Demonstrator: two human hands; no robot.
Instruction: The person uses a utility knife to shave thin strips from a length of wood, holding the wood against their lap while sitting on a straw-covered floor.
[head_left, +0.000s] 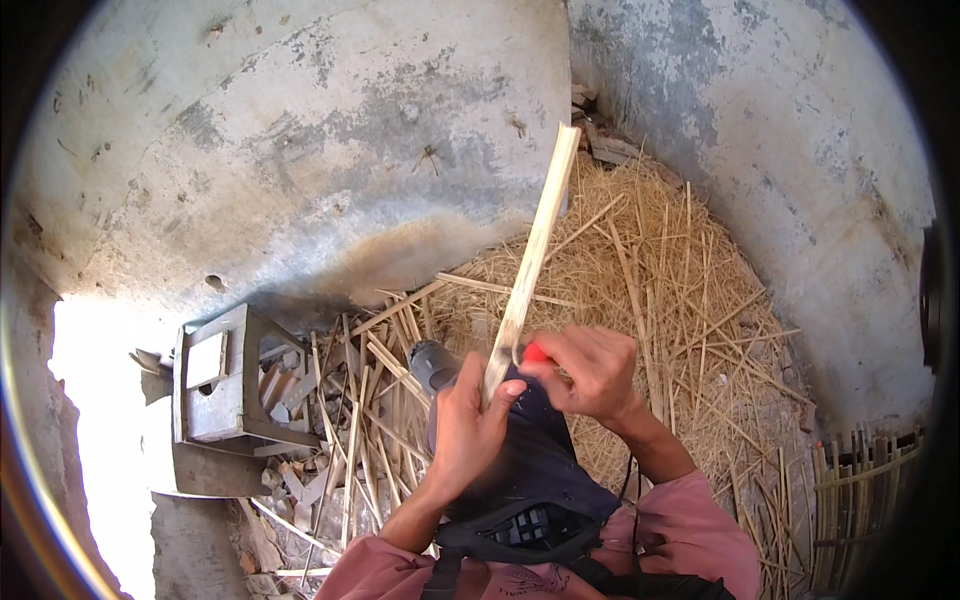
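Note:
My left hand (468, 415) is closed round the lower end of a long pale strip of split bamboo (535, 250), which slants up and away from me, its far end free in the air. Close to its right, my right hand (590, 370) is closed on a small red-handled tool (536, 353). The tool's dark, curved working end seems to touch the strip near a grey, darkened patch just above my left fingers; blur hides its exact shape. Most of the handle is covered by my fingers.
Straw-like shavings and loose strips (660, 270) cover the floor ahead and right. A worn wooden box frame (215, 375) stands at left beside rubble and sticks. Bare plaster walls (330, 130) meet in a corner. A slatted bamboo piece (865, 500) is at the right.

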